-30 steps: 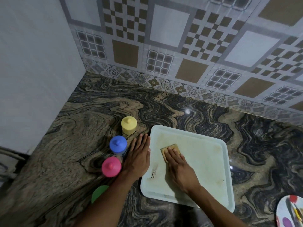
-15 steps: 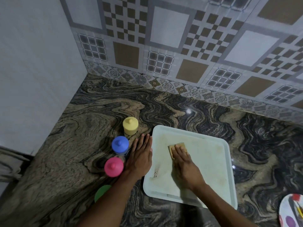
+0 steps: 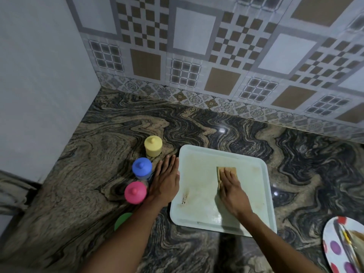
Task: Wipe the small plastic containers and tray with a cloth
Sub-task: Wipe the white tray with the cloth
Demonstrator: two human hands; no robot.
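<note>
The right hand [image 3: 233,191] lies flat, fingers together, pressing a tan cloth [image 3: 226,171] onto the middle of the pale tray [image 3: 262,194], which sits on the marbled counter [image 3: 78,174]. The left hand [image 3: 166,180] rests open and flat on the counter, touching the tray's left rim. Left of it stand yellow [image 3: 153,146], blue [image 3: 142,168] and pink [image 3: 135,192] containers in a row, with a green lid [image 3: 122,220] nearer, partly hidden by the forearm.

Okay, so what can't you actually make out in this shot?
- Green lid, head view: mostly hidden by the left forearm, so its container can't be seen.
- Dotted plate, head view: cut off by the right and bottom edges; what lies on it is blurred.
- Cloth, head view: the right hand covers most of it.
- Jar contents: lids hide them.
</note>
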